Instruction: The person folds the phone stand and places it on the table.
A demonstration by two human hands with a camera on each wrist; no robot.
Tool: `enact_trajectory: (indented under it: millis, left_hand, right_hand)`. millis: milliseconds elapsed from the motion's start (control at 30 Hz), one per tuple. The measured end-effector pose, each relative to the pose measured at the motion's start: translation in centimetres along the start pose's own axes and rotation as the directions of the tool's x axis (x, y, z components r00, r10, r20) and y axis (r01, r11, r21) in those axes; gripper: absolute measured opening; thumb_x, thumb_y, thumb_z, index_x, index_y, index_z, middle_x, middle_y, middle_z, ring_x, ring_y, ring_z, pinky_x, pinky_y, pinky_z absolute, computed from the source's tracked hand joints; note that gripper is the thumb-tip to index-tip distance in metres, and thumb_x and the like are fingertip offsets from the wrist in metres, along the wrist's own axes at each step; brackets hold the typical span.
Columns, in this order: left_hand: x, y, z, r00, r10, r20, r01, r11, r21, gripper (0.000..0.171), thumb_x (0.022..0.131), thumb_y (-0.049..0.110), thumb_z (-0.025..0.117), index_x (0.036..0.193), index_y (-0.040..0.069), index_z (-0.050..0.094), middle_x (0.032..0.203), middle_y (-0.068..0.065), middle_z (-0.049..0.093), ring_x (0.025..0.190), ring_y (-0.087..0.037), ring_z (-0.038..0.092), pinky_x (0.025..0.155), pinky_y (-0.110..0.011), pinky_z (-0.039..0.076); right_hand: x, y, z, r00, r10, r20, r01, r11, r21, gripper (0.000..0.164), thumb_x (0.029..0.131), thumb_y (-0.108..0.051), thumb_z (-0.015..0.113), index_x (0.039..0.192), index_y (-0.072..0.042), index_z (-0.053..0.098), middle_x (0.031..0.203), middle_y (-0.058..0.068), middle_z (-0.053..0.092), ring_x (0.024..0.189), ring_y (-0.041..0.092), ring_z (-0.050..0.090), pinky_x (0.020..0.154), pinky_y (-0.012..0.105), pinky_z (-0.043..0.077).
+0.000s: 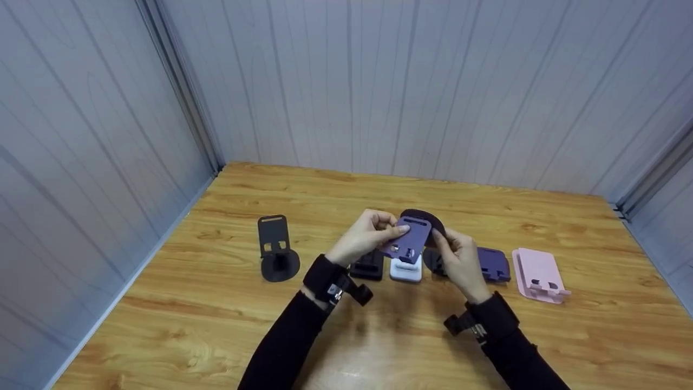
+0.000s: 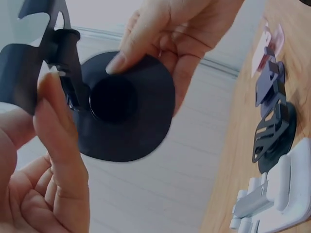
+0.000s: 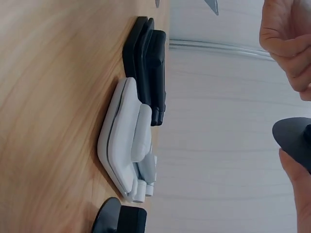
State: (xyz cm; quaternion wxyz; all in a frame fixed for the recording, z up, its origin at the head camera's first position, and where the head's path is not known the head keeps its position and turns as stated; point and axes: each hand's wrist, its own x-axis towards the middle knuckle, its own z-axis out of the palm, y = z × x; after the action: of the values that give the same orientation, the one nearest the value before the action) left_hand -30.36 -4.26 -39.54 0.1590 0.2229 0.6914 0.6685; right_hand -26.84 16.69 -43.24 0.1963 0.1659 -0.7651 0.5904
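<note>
A purple phone stand (image 1: 411,235) with a dark round base (image 2: 150,111) is held up between both hands, above the row of stands on the table. My left hand (image 1: 371,235) pinches its slotted plate, thumb on the front face. On the other side my right hand (image 1: 460,257) grips the rim of the round base, its thumb lying on the disc in the left wrist view. Below the hands are a folded black stand (image 1: 368,271), a white stand (image 1: 406,272) and a black round-based stand (image 2: 274,136), partly hidden by the right hand in the head view.
An upright black stand (image 1: 274,235) on a round base is at the left. Right of my right hand lie another purple stand (image 1: 495,264) and a pink stand (image 1: 540,273). Pale panel walls (image 1: 379,92) border the wooden table (image 1: 216,325).
</note>
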Motion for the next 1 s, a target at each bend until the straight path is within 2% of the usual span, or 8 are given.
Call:
enact_trajectory:
  millis: [100, 267, 367, 600, 700, 833, 900, 1000]
  left_hand:
    - [0.0, -0.1, 0.3, 1.000, 0.005, -0.012, -0.005, 1.000, 0.018, 0.015, 0.094, 0.010, 0.067, 0.084, 0.000, 0.065, 0.060, 0.003, 0.061, 0.049, -0.004, 0.057, 0.048, -0.017, 0.051]
    - [0.4, -0.6, 1.0, 0.998, 0.045, -0.048, -0.043, 0.999, 0.032, 0.016, 0.094, 0.012, 0.068, 0.081, 0.002, 0.065, 0.060, 0.005, 0.060, 0.050, -0.003, 0.053, 0.048, -0.016, 0.049]
    - [0.6, -0.7, 1.2, 0.995, 0.074, -0.072, -0.071, 0.996, 0.050, 0.016, 0.093, 0.011, 0.068, 0.081, 0.001, 0.065, 0.059, 0.006, 0.059, 0.049, -0.003, 0.051, 0.047, -0.015, 0.047]
    - [0.7, -1.0, 1.8, 0.981, 0.148, -0.128, -0.131, 0.982, 0.133, 0.019, 0.091, 0.011, 0.071, 0.081, -0.004, 0.066, 0.059, 0.006, 0.059, 0.049, -0.003, 0.051, 0.047, -0.016, 0.047]
    - [0.8, -1.3, 2.2, 0.962, 0.224, -0.156, -0.185, 0.955, 0.232, 0.021, 0.090, 0.013, 0.072, 0.080, -0.004, 0.066, 0.060, 0.003, 0.061, 0.049, -0.002, 0.052, 0.048, -0.016, 0.047]
    - [0.9, -1.7, 2.8, 0.925, 0.336, -0.177, -0.249, 0.889, 0.385, 0.022, 0.090, 0.018, 0.073, 0.080, -0.001, 0.067, 0.063, -0.006, 0.066, 0.051, 0.001, 0.052, 0.050, -0.015, 0.045]
    - [0.9, -1.9, 3.1, 0.911, 0.366, -0.190, -0.257, 0.864, 0.434, 0.022, 0.090, 0.020, 0.073, 0.081, 0.000, 0.067, 0.065, -0.009, 0.067, 0.053, 0.002, 0.051, 0.050, -0.015, 0.045]
    - [0.8, -1.9, 3.4, 0.904, 0.377, -0.201, -0.251, 0.850, 0.463, 0.022, 0.090, 0.021, 0.073, 0.081, 0.002, 0.068, 0.066, -0.009, 0.068, 0.054, 0.002, 0.052, 0.052, -0.014, 0.045]
  right_hand:
    - [0.0, 0.0, -0.1, 0.999, 0.047, 0.009, -0.047, 0.999, -0.013, 0.022, 0.100, -0.004, 0.055, 0.092, 0.007, 0.072, 0.079, 0.009, 0.074, 0.063, 0.001, 0.064, 0.051, 0.016, 0.046]
    - [0.1, -0.4, -0.3, 0.991, 0.134, 0.009, -0.134, 0.990, 0.034, 0.024, 0.101, -0.005, 0.053, 0.098, 0.010, 0.071, 0.087, 0.019, 0.075, 0.073, 0.004, 0.071, 0.064, 0.022, 0.059]
    - [0.2, -0.5, -0.4, 0.981, 0.192, 0.015, -0.192, 0.980, 0.059, 0.025, 0.102, -0.006, 0.051, 0.101, 0.010, 0.070, 0.090, 0.020, 0.075, 0.077, 0.007, 0.073, 0.070, 0.027, 0.061]
    - [0.1, -1.4, -0.4, 0.945, 0.324, 0.036, -0.325, 0.934, 0.149, 0.027, 0.104, -0.008, 0.047, 0.102, 0.008, 0.068, 0.083, 0.004, 0.073, 0.080, 0.009, 0.072, 0.077, 0.026, 0.061]
    - [0.1, -1.6, -0.4, 0.923, 0.380, 0.060, -0.384, 0.895, 0.227, 0.029, 0.105, -0.007, 0.043, 0.095, 0.005, 0.067, 0.078, 0.001, 0.069, 0.075, 0.010, 0.068, 0.074, 0.025, 0.060]
    - [0.1, -1.7, -0.6, 0.892, 0.438, 0.113, -0.449, 0.828, 0.335, 0.030, 0.106, -0.006, 0.038, 0.093, 0.003, 0.064, 0.076, 0.003, 0.064, 0.070, 0.010, 0.063, 0.064, 0.023, 0.054]
    - [0.1, -1.7, -0.7, 0.879, 0.456, 0.140, -0.474, 0.801, 0.366, 0.031, 0.107, -0.006, 0.037, 0.095, 0.002, 0.065, 0.077, 0.003, 0.065, 0.069, 0.009, 0.062, 0.062, 0.022, 0.051]
    - [0.1, -1.7, -0.9, 0.864, 0.476, 0.167, -0.500, 0.769, 0.397, 0.033, 0.107, -0.006, 0.036, 0.097, 0.000, 0.066, 0.078, 0.003, 0.066, 0.067, 0.009, 0.062, 0.059, 0.020, 0.048]
